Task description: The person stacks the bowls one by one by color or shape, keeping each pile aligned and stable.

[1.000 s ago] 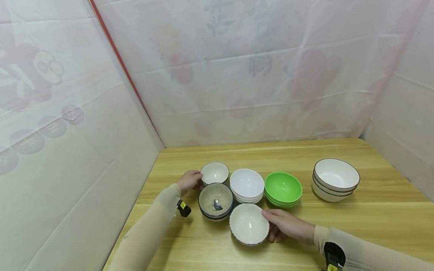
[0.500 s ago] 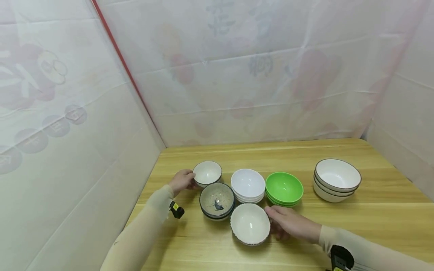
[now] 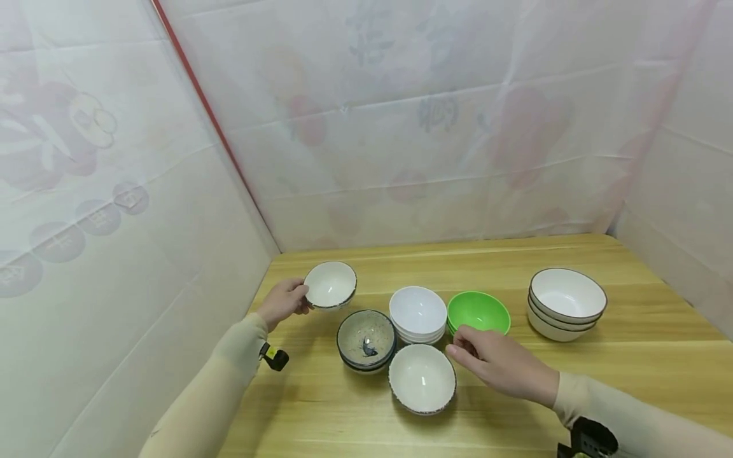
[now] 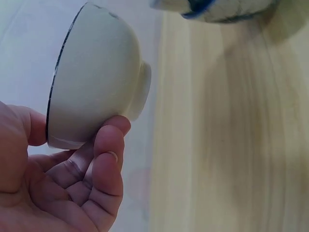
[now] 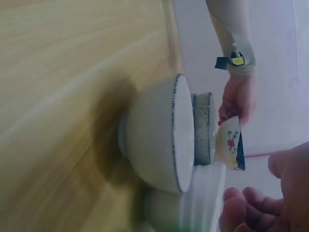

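Note:
My left hand [image 3: 284, 300] pinches the near-left rim of a small white bowl [image 3: 330, 284] with a dark edge. This bowl hangs above the table, thumb at the rim and fingers under its side in the left wrist view; flowers decorate its outer wall [image 5: 231, 143]. My right hand [image 3: 504, 362] hovers by the cream bowl [image 3: 422, 379], apart from it, fingers loosely curled with nothing in them. Behind that hand, the green bowls [image 3: 478, 310] are partly hidden. Left of the cream bowl stands a stack of grey speckled bowls [image 3: 366, 337] with a dark blue motif inside.
A stack of plain white bowls [image 3: 418, 312] stands between the grey and green stacks. Larger white bowls [image 3: 567, 296] with dark rims are stacked at the right. Printed sheets [image 3: 366, 159] wall in the wooden table [image 3: 647, 375] at the back and sides.
My left hand has carried the small white bowl leftward and up, away from the grey stack. My right hand has come off the cream bowl's rim and risen slightly to the right.

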`<state>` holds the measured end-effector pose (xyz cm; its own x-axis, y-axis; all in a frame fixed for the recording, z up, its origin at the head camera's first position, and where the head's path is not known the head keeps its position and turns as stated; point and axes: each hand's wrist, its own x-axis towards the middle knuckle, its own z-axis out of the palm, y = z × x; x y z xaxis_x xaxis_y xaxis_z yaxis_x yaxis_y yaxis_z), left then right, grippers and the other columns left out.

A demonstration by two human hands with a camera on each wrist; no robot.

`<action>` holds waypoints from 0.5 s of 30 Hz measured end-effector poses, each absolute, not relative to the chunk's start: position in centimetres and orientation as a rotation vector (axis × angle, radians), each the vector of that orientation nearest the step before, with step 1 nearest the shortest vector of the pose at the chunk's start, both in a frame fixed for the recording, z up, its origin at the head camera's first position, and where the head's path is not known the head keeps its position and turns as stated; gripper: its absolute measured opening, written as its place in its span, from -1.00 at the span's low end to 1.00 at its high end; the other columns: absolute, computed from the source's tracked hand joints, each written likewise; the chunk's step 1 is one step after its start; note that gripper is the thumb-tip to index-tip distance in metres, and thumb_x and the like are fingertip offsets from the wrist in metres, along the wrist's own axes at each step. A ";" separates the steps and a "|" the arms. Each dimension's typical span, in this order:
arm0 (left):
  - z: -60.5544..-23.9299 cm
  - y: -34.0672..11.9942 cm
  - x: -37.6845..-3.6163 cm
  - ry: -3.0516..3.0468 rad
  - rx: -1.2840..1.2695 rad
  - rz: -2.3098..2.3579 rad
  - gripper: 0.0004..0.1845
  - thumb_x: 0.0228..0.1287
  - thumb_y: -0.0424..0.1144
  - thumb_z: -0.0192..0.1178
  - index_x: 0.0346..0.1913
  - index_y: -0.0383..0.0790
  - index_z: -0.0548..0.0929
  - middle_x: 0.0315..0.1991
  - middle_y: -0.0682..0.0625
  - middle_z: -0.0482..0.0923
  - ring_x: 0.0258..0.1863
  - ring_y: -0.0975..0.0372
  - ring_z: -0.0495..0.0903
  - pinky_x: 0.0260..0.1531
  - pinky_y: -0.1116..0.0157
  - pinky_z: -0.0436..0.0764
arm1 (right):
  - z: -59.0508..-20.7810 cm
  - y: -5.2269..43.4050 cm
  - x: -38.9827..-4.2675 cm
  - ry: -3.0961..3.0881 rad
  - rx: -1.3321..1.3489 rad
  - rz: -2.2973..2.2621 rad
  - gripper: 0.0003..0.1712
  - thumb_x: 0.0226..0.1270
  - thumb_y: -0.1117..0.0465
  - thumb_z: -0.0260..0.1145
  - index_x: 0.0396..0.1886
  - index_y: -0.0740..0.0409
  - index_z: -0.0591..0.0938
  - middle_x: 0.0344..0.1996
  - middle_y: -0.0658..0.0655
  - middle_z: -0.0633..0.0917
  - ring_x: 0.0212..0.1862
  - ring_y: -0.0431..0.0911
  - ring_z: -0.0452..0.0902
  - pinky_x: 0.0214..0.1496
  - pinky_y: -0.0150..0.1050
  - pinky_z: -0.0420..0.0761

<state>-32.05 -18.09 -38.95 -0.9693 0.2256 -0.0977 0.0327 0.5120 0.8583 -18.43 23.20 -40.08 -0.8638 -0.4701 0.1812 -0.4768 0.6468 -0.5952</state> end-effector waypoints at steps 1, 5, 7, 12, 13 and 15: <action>-38.5 -18.1 -31.8 2.564 0.238 1.430 -0.63 0.47 -0.25 -0.14 0.10 -0.47 0.49 -0.36 -0.18 0.61 -0.41 0.10 0.61 -0.33 0.21 0.63 | -39.9 23.1 -18.6 -2.805 0.837 1.009 -0.79 0.46 -0.10 0.11 -0.33 -0.15 0.49 -0.59 -0.23 0.45 -0.56 -0.36 0.32 -0.54 -0.40 0.41; -37.0 -17.7 -31.0 2.587 0.309 1.381 -0.61 0.47 -0.25 -0.12 0.16 -0.44 0.49 -0.38 -0.14 0.60 -0.42 0.11 0.61 -0.35 0.23 0.62 | -39.2 22.9 -19.3 -2.680 0.915 0.969 -0.87 0.39 -0.03 0.23 -0.29 -0.14 0.50 -0.50 -0.23 0.48 -0.49 -0.32 0.38 -0.49 -0.42 0.45; -36.5 -17.2 -30.5 2.592 0.339 1.365 -0.61 0.47 -0.24 -0.11 0.18 -0.43 0.49 -0.39 -0.12 0.60 -0.43 0.12 0.60 -0.35 0.22 0.62 | -38.9 22.7 -19.6 -2.638 0.928 0.935 -0.84 0.34 -0.03 0.28 -0.25 -0.13 0.50 -0.43 -0.23 0.50 -0.43 -0.30 0.42 -0.43 -0.41 0.48; -35.3 -15.1 -29.2 2.590 0.464 1.349 -0.62 0.47 -0.27 -0.09 0.16 -0.46 0.51 -0.43 -0.11 0.60 -0.46 0.14 0.59 -0.34 0.13 0.65 | -38.2 22.2 -20.3 -2.619 0.908 0.812 -0.56 0.24 -0.18 0.33 -0.07 -0.01 0.54 -0.21 -0.16 0.57 -0.21 -0.28 0.49 -0.19 -0.31 0.57; -35.2 -14.5 -28.9 2.586 0.496 1.344 -0.62 0.47 -0.27 -0.09 0.15 -0.46 0.51 -0.44 -0.10 0.59 -0.46 0.14 0.59 -0.34 0.11 0.65 | -38.1 22.0 -20.4 -2.620 0.905 0.795 -0.49 0.22 -0.22 0.32 -0.03 0.03 0.54 -0.18 -0.13 0.58 -0.17 -0.27 0.50 -0.14 -0.28 0.58; -34.9 -13.5 -28.3 2.567 0.568 1.329 -0.64 0.47 -0.27 -0.10 0.12 -0.45 0.53 -0.46 -0.10 0.58 -0.48 0.13 0.58 -0.35 0.10 0.65 | -37.9 21.8 -20.6 -2.616 0.900 0.772 -0.37 0.18 -0.26 0.33 0.05 0.09 0.54 -0.09 -0.06 0.61 -0.07 -0.23 0.52 -0.04 -0.21 0.58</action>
